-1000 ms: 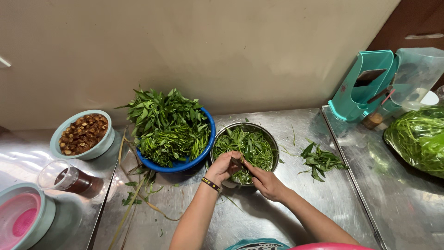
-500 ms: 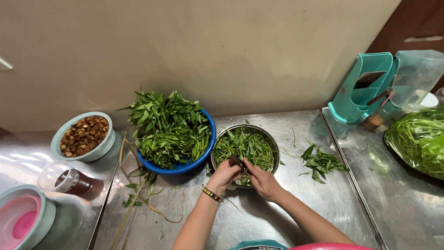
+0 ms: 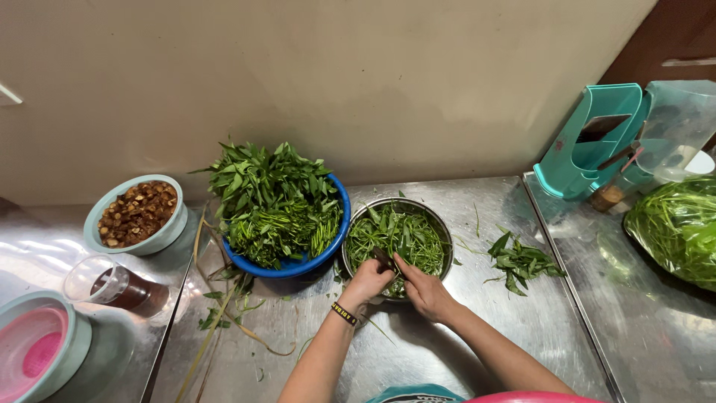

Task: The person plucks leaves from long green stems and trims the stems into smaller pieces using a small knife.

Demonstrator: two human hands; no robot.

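Observation:
A steel bowl (image 3: 441, 226) of cut green stems stands at the middle of the metal counter. My left hand (image 3: 365, 283) and my right hand (image 3: 422, 288) meet at its near rim, fingers pinched together on a dark green stem (image 3: 385, 260) over the bowl. A dark bracelet circles my left wrist. Left of the steel bowl, a blue bowl (image 3: 300, 265) is heaped with leafy greens (image 3: 272, 198).
A small pile of loose leaves (image 3: 518, 261) lies right of the steel bowl. Trimmed stalks (image 3: 216, 310) trail off the blue bowl. A pale green bowl of brown pieces (image 3: 138, 213), a clear cup (image 3: 119, 287), a pink strainer bowl (image 3: 33, 351), a teal holder (image 3: 589, 145) and bagged greens (image 3: 675, 227) surround.
Both hands have stayed at the near rim of the steel bowl, shifting slightly while working the stem between the fingers. The bowls have not moved.

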